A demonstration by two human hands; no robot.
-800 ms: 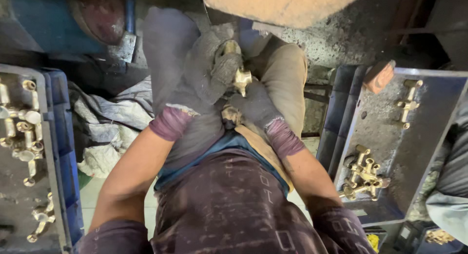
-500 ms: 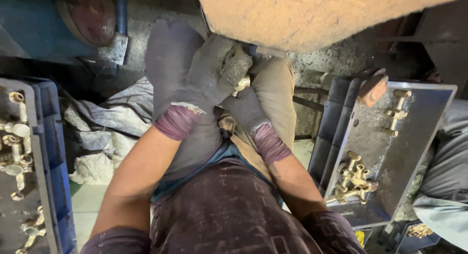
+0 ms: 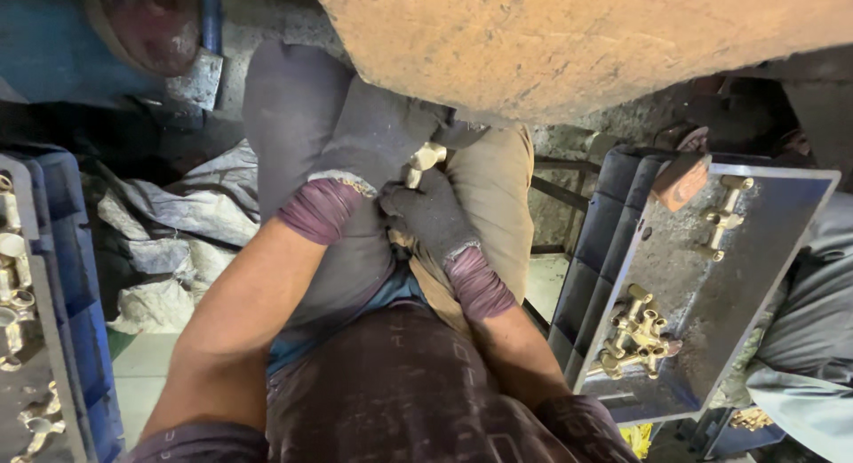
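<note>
Pinching one brass fitting (image 3: 425,158), two gloved hands, left hand (image 3: 373,143) and right hand (image 3: 431,216), seemingly both closed

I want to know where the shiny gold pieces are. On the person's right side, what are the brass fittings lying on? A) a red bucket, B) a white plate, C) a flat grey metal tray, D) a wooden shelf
C: the pile of brass fittings rests on a flat grey metal tray set over a blue crate, to the right of the gloved right hand.
</note>
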